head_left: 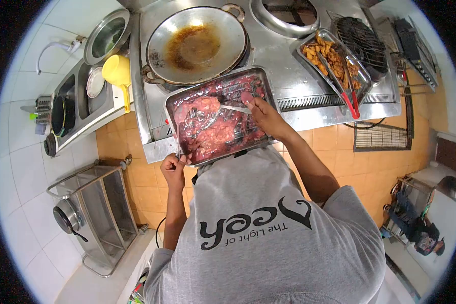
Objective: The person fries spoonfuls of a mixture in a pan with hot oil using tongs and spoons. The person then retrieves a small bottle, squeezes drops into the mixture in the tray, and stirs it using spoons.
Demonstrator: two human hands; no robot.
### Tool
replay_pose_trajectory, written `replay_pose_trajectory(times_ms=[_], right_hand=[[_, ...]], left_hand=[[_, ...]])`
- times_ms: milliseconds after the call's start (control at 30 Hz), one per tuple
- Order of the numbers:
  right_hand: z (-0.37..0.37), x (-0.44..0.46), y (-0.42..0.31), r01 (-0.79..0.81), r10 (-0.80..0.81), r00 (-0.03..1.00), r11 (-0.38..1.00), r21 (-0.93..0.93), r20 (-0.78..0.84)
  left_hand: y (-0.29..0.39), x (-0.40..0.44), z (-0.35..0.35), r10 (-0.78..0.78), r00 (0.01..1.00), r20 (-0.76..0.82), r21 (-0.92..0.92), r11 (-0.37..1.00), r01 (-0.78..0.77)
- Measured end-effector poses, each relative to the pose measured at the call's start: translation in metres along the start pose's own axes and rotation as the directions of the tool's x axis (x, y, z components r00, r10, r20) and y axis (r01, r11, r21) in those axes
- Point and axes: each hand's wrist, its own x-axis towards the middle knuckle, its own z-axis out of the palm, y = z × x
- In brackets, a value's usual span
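Observation:
A rectangular metal tray [273, 81] of raw-looking red meat [218, 139] in dark, glossy sauce is tilted between my body and the stove edge. At its near left corner, my left hand [174, 169] has its fingers closed on the rim. Over the tray's right side, my right hand [267, 119] grips the handle of a metal spoon [231, 107]. The spoon's head is among the meat and coated with it, so its exact shape is hidden. Just beyond the tray is a big wok [159, 43] with brown, oily residue in its bottom.
On the steel stove [276, 66] at right sits a tray of fried pieces [334, 61] with red-handled tongs [350, 104] across it. A black grill [362, 43] stands beyond. Left are a sink [83, 76], yellow dipper [116, 71] and trolley [99, 213]. A person [425, 233] is far right.

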Motion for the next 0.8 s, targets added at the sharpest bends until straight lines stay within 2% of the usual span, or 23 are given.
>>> replay_pose_trajectory(times_ms=[67,167,300,433,467,500,533,633,733,800], right_hand=[[-0.003,0.001,-0.008,-0.032,0.032,0.999,0.999,0.034,0.001],[-0.011,0.01,-0.03,-0.162,0.161,0.987,0.985,0.064,0.026],[-0.029,0.049,-0.021,0.077,-0.082,0.994,0.994,-0.072,-0.075],[-0.039,0.108,-0.039,-0.042,-0.011,0.982,0.962,-0.269,-0.19],[-0.043,0.13,-0.034,0.149,-0.255,0.947,0.889,-0.433,-0.198],[-0.047,0.155,-0.022,0.313,-0.484,0.86,0.75,-0.582,-0.161],[-0.05,0.175,-0.016,0.439,-0.681,0.727,0.558,-0.704,-0.086],[-0.038,0.209,-0.046,0.113,-0.397,0.906,0.563,-0.819,-0.148],[-0.027,0.229,-0.06,0.059,-0.314,0.946,0.405,-0.913,-0.078],[-0.023,0.23,-0.068,0.099,-0.336,0.941,0.352,-0.931,-0.027]], left_hand=[[-0.001,0.002,-0.002,-0.023,1.0,0.004,-0.088,0.996,0.023],[-0.013,0.003,-0.011,-0.068,0.998,0.002,-0.158,0.985,0.068],[-0.023,0.0,-0.009,-0.156,0.987,-0.04,-0.297,0.945,0.137],[-0.032,-0.005,-0.007,-0.188,0.981,-0.053,-0.331,0.93,0.16],[-0.033,-0.007,-0.005,-0.193,0.98,-0.056,-0.327,0.931,0.165],[-0.034,-0.009,-0.004,-0.191,0.98,-0.054,-0.325,0.931,0.163],[-0.036,-0.011,-0.004,-0.188,0.981,-0.052,-0.323,0.932,0.162],[-0.037,-0.016,-0.001,-0.232,0.968,-0.093,-0.294,0.935,0.196],[-0.04,-0.018,0.0,-0.234,0.966,-0.11,-0.223,0.953,0.206],[-0.039,-0.02,0.0,-0.225,0.965,-0.132,-0.201,0.96,0.196]])
